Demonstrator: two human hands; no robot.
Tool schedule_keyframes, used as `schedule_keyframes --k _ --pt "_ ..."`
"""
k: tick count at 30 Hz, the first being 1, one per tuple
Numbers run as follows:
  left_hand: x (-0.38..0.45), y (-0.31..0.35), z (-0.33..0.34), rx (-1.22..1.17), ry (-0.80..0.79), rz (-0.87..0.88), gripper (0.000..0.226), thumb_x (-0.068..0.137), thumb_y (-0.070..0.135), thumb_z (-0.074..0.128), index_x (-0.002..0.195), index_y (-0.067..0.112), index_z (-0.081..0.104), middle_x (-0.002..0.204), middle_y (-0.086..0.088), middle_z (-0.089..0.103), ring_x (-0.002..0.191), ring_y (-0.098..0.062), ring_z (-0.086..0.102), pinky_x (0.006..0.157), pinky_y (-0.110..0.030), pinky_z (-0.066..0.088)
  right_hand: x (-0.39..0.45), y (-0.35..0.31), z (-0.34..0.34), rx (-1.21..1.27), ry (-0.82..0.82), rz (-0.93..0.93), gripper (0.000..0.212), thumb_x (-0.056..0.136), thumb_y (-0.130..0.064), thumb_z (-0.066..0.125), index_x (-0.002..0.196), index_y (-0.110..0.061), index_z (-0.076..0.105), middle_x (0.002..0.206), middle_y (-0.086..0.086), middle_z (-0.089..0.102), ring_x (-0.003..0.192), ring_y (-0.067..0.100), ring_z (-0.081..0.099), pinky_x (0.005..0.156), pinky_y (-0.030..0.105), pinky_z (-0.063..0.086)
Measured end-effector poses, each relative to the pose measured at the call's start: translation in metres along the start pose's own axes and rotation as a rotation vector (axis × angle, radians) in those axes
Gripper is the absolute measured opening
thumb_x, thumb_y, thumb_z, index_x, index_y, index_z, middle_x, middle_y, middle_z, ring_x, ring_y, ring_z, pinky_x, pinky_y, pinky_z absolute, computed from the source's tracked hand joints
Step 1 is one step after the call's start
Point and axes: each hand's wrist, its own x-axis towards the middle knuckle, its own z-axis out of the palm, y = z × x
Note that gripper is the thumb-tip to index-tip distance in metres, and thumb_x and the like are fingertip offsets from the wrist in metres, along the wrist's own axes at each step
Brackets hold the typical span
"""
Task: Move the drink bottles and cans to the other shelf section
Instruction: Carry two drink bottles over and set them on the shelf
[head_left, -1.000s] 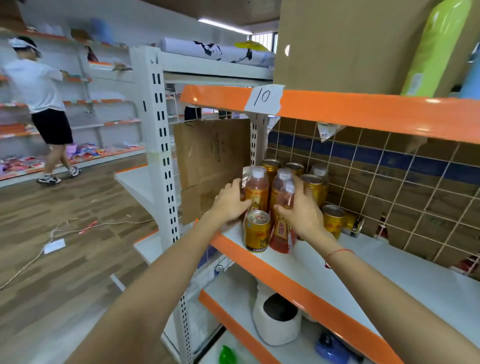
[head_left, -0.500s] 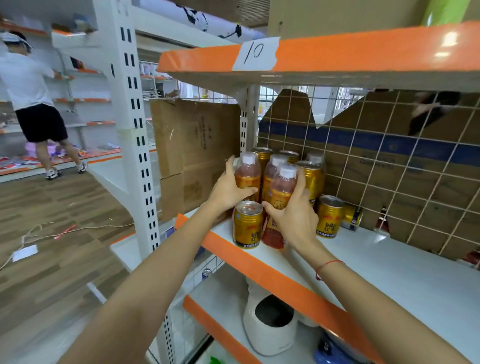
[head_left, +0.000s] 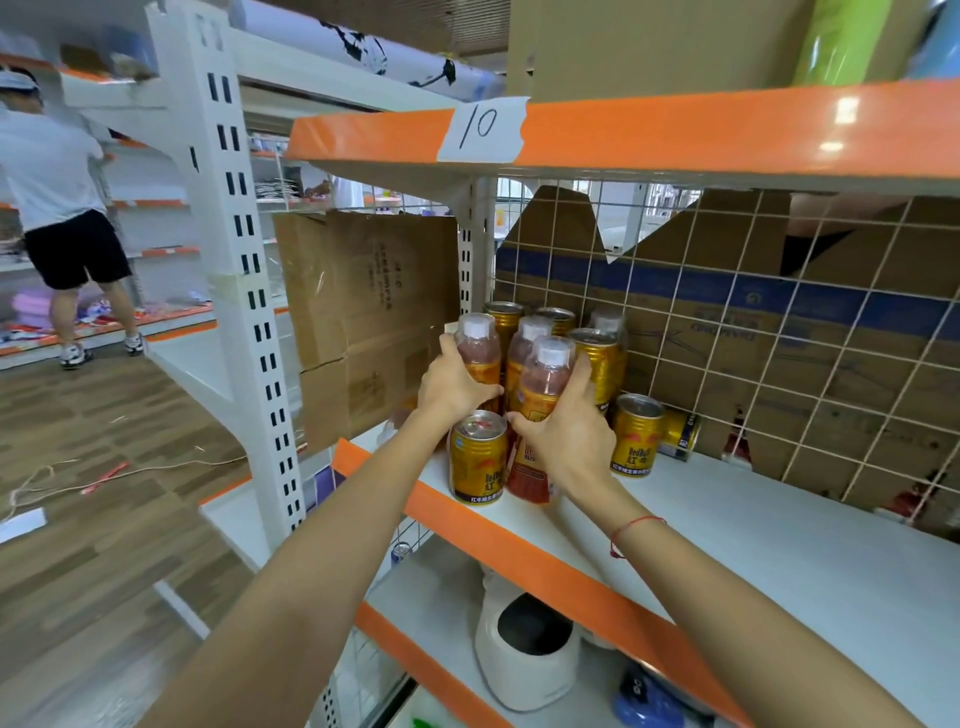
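Forearms: two, reaching in from the lower edge toward the cluster of drinks at the left end of the shelf (head_left: 779, 551); a red cord circles the right wrist.
Front can (head_left: 477, 457): one gold can, upright at the orange shelf edge, just beside both hands; contact with either hand cannot be confirmed.
Right hand (head_left: 566, 441): fingers curled around the front bottle (head_left: 543, 395), thumb on its left side, remaining fingers wrapped on its right side.
Left hand (head_left: 451, 387): fingers closed around the body of the left bottle (head_left: 479, 348), thumb raised beside its neck.
Bottles: four with white caps and reddish contents; the third stands between the two gripped ones, the fourth at the rear right is largely covered by a can.
Cans, total: six gold cans counted; one at the front, one upright can (head_left: 635, 435) to the right of the right hand, one tall can behind the right-hand fingers, two rear cans showing only their tops, and one lying can (head_left: 679, 434) on its side against the wire grid.
Hidden: lower bodies of the rear bottles and cans; label text is too small to read apart from the large lettering.
Wire grid (head_left: 779, 332): one panel behind the drinks, with cardboard behind it.
Label (head_left: 482, 127): one paper tag reading 10 on the upper orange shelf edge.
Lower shelf: one white appliance (head_left: 524, 654), partly cut off by the shelf above.
Background: one person (head_left: 62, 208) at the far shelving, cut off by the left frame edge.
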Motion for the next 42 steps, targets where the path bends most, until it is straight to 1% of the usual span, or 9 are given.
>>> schedule_keyframes --k 5,9,13,18,23,28,35,40,42 --pt "-0.005 -0.004 0.003 -0.026 -0.062 -0.056 0.090 0.071 0.032 0.081 0.136 0.016 0.020 0.126 -0.014 0.055 0.112 -0.032 0.057 0.090 -0.041 0.049 -0.004 -0.002 0.001 0.021 -0.020 0.017 0.104 0.072 -0.051 0.074 0.146 -0.022 0.007 0.133 0.011 0.048 0.105 0.033 0.061 0.075 0.042 0.054" --pt "-0.006 -0.007 0.003 -0.050 -0.066 -0.089 0.087 0.070 0.032 0.082 0.133 0.013 0.024 0.124 -0.013 0.056 0.110 -0.031 0.057 0.084 -0.038 0.047 -0.004 0.000 0.002 0.040 -0.037 0.057 0.104 0.073 -0.053 0.072 0.147 -0.023 0.004 0.132 0.011 0.049 0.102 0.033 0.062 0.071 0.037 0.051" --pt "-0.008 -0.006 0.005 -0.072 -0.015 -0.076 0.081 0.070 0.032 0.082 0.128 0.015 0.029 0.119 -0.012 0.059 0.108 -0.031 0.058 0.084 -0.038 0.048 -0.004 0.002 0.003 0.037 -0.036 0.056 0.099 0.075 -0.048 0.072 0.145 -0.020 0.008 0.130 0.011 0.051 0.100 0.033 0.063 0.069 0.038 0.051" --pt "-0.014 -0.006 0.003 -0.090 0.037 -0.057 0.078 0.068 0.034 0.082 0.126 0.019 0.031 0.116 -0.010 0.061 0.105 -0.032 0.060 0.086 -0.041 0.051 -0.001 0.003 0.000 0.079 -0.059 0.057 0.093 0.077 -0.043 0.072 0.143 -0.019 0.011 0.119 0.010 0.060 0.097 0.031 0.065 0.071 0.037 0.052" --pt "-0.017 0.003 -0.012 -0.141 0.120 -0.006 0.083 0.068 0.035 0.081 0.131 0.024 0.029 0.118 -0.008 0.061 0.104 -0.029 0.061 0.088 -0.045 0.052 -0.003 0.008 -0.011 0.074 -0.109 0.044 0.092 0.077 -0.041 0.073 0.142 -0.016 0.012 0.119 0.011 0.061 0.099 0.032 0.065 0.076 0.040 0.052" --pt "-0.022 0.021 -0.038 -0.097 0.138 0.036 0.088 0.069 0.035 0.079 0.136 0.026 0.023 0.123 -0.008 0.058 0.107 -0.029 0.060 0.091 -0.047 0.050 -0.004 0.012 -0.028 0.107 -0.135 0.086 0.085 0.075 -0.037 0.077 0.135 -0.019 0.020 0.124 0.010 0.058 0.103 0.032 0.063 0.082 0.046 0.054" --pt "-0.048 0.031 -0.070 0.015 0.191 0.019 0.089 0.070 0.039 0.077 0.138 0.023 0.021 0.125 -0.009 0.057 0.108 -0.031 0.059 0.087 -0.041 0.049 -0.011 0.011 -0.058 0.130 -0.158 0.094 0.089 0.072 -0.038 0.079 0.135 -0.022 0.018 0.124 0.010 0.057 0.105 0.032 0.062 0.082 0.049 0.054" --pt "-0.080 0.031 -0.089 0.067 0.230 -0.070 0.095 0.068 0.048 0.077 0.139 0.020 0.020 0.124 -0.011 0.057 0.108 -0.033 0.059 0.087 -0.044 0.049 -0.025 0.005 -0.071 0.153 -0.169 0.054 0.089 0.070 -0.036 0.080 0.134 -0.021 0.020 0.122 0.012 0.057 0.103 0.032 0.062 0.080 0.048 0.055" --pt "-0.093 0.030 -0.094 0.068 0.244 -0.111 0.094 0.068 0.048 0.077 0.138 0.019 0.020 0.123 -0.012 0.058 0.107 -0.034 0.060 0.086 -0.043 0.049 -0.034 0.003 -0.074 0.168 -0.176 0.042 0.091 0.069 -0.037 0.081 0.134 -0.019 0.020 0.122 0.012 0.057 0.103 0.032 0.062 0.080 0.049 0.055"
